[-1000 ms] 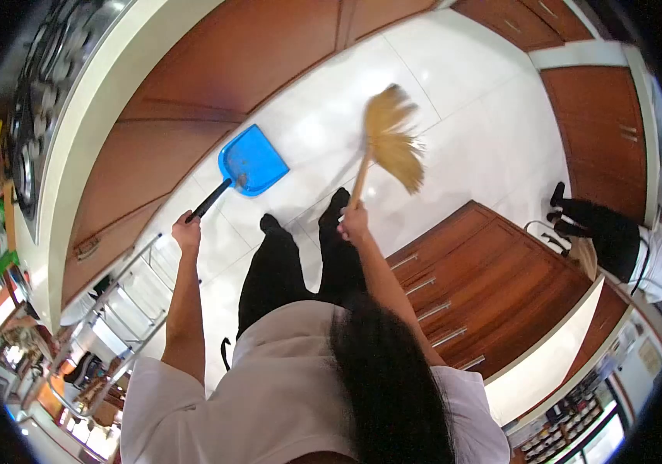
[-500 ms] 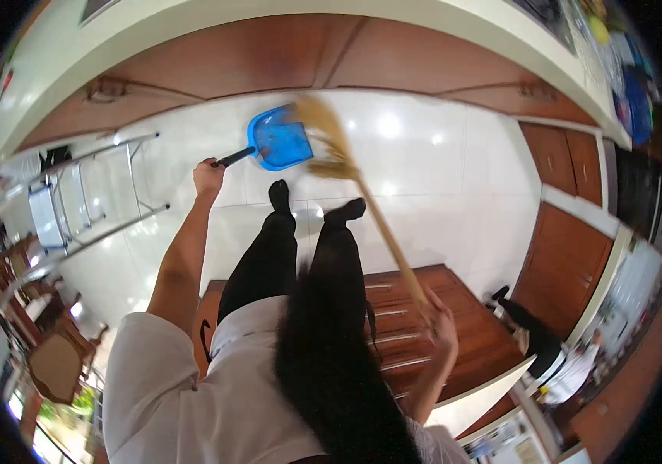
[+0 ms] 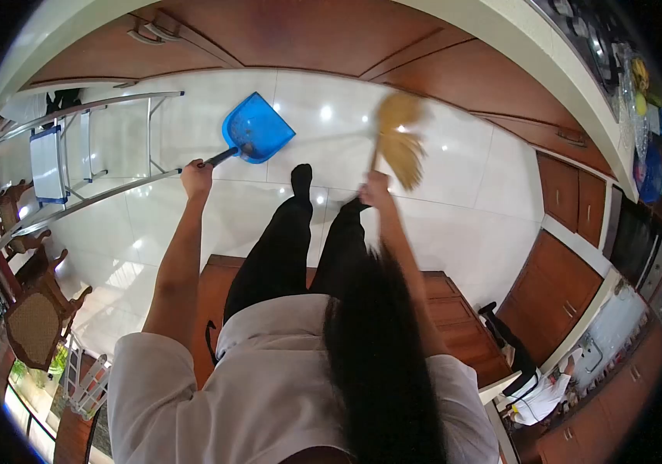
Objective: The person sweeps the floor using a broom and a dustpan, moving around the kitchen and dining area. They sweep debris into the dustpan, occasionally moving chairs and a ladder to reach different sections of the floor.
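My left hand (image 3: 197,179) is wrapped round the dark handle of a blue dustpan (image 3: 260,127), whose pan is low over the white tiled floor and has some dark debris in it. My right hand (image 3: 376,190) grips the handle of a soft straw broom (image 3: 400,143). The broom's tan bristles fan out, slightly blurred, to the right of the dustpan and apart from it. Both of my feet, in black socks, stand on the floor between the two tools.
A metal ladder (image 3: 153,139) stands at the left, with carved wooden chairs (image 3: 37,321) behind it. Wooden cabinets (image 3: 300,39) run along the far side. Behind me is a brown wooden drawer unit (image 3: 462,325). Another person (image 3: 536,390) stands by a sink counter at the lower right.
The broom has swung away from the dustpan to the right, and my right hand has come forward from beside the drawers. The dustpan sits slightly further left in view and is turned.
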{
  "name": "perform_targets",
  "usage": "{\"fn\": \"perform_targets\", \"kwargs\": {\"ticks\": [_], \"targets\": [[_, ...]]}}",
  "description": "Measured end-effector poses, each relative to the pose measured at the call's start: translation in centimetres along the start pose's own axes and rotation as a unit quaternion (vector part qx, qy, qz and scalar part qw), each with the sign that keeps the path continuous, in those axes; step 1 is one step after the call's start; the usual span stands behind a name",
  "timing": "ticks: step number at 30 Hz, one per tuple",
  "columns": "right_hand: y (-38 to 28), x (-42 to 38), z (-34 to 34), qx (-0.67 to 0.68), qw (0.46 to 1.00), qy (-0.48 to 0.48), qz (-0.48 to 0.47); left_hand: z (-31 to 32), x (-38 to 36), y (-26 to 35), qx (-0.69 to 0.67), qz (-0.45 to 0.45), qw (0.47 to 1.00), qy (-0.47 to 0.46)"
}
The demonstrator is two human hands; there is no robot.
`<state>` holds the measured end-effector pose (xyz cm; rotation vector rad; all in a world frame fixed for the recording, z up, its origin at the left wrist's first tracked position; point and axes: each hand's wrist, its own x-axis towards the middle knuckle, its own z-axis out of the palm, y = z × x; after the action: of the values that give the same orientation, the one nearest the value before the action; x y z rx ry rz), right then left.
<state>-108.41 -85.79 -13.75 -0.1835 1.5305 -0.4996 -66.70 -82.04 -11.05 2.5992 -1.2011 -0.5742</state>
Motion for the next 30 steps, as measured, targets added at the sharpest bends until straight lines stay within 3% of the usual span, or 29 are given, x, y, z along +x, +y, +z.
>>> {"fn": "perform_targets", "kwargs": {"ticks": [1, 2, 4, 5, 7, 8, 10, 11, 12, 13, 14, 17, 19, 22, 23, 24, 25, 28, 29, 30], "targets": [[0.4, -1.4, 4.7, -0.062, 0.997, 0.036, 0.011, 0.0, 0.1, 0.4, 0.006, -0.008, 1.000, -0.011], [1.9, -2.1, 7.0, -0.125, 0.992, -0.008, -0.032, -0.1, 0.1, 0.8, 0.004, -0.010, 1.000, -0.013], [0.5, -7.7, 11.3, -0.236, 0.971, 0.000, 0.039, 0.0, -0.1, 1.5, 0.002, 0.006, 1.000, -0.015], [1.2, -8.8, 11.2, -0.233, 0.970, -0.008, 0.074, 0.4, -0.1, 1.7, -0.001, -0.002, 1.000, -0.016], [2.0, -9.8, 5.7, -0.095, 0.977, -0.183, 0.062, 0.6, 0.2, 1.9, 0.012, -0.015, 1.000, -0.022], [0.6, -12.2, 3.3, -0.134, 0.971, -0.198, 0.032, 0.4, 0.2, 1.6, -0.007, -0.009, 1.000, -0.027], [-1.2, -18.3, -2.4, -0.141, 0.987, -0.080, 0.010, -0.1, 0.4, 0.5, -0.003, -0.015, 1.000, -0.024], [-2.6, -22.2, -5.3, -0.187, 0.979, -0.081, 0.011, -0.4, 0.4, -0.4, 0.004, -0.016, 1.000, -0.026], [-3.2, -25.6, -7.5, -0.269, 0.963, 0.012, 0.020, -0.7, 0.8, -1.7, -0.020, -0.007, 0.999, -0.028], [-4.3, -29.5, -8.2, -0.210, 0.973, 0.080, 0.060, -0.9, 0.9, -3.3, -0.044, 0.002, 0.998, -0.034], [-4.1, -32.5, -10.2, -0.229, 0.967, 0.095, 0.057, -2.0, 0.7, -3.8, -0.039, 0.017, 0.998, -0.041], [0.1, -36.7, -15.0, -0.110, 0.981, 0.152, 0.057, -4.5, -0.2, -4.6, -0.031, 0.074, 0.996, -0.030], [5.0, -35.4, -17.3, 0.095, 0.986, 0.126, 0.061, -5.5, -0.5, -4.2, -0.028, 0.077, 0.996, -0.045], [9.4, -26.7, -15.6, 0.099, 0.944, 0.294, 0.116, -5.1, -1.0, -3.5, -0.022, 0.089, 0.994, -0.057], [10.2, -23.1, -14.7, 0.071, 0.951, 0.274, 0.121, -4.8, -0.9, -3.2, -0.018, 0.099, 0.993, -0.055], [10.9, -19.2, -13.7, 0.132, 0.952, 0.242, 0.133, -4.2, -0.9, -3.0, -0.017, 0.098, 0.994, -0.055], [10.7, -16.1, -12.4, 0.193, 0.963, 0.137, 0.130, -3.3, -0.8, -3.0, 0.003, 0.103, 0.993, -0.052], [11.4, -10.0, -5.6, -0.071, 0.997, -0.025, 0.017, -2.1, -0.9, -1.8, 0.022, 0.096, 0.994, -0.046], [11.0, -9.6, -2.0, -0.047, 0.997, -0.022, 0.054, -2.0, -1.2, -0.8, 0.026, 0.081, 0.995, -0.051], [12.2, -7.1, -0.8, 0.051, 0.971, -0.104, 0.207, -1.7, -1.2, -0.3, 0.031, 0.076, 0.995, -0.054]]}}
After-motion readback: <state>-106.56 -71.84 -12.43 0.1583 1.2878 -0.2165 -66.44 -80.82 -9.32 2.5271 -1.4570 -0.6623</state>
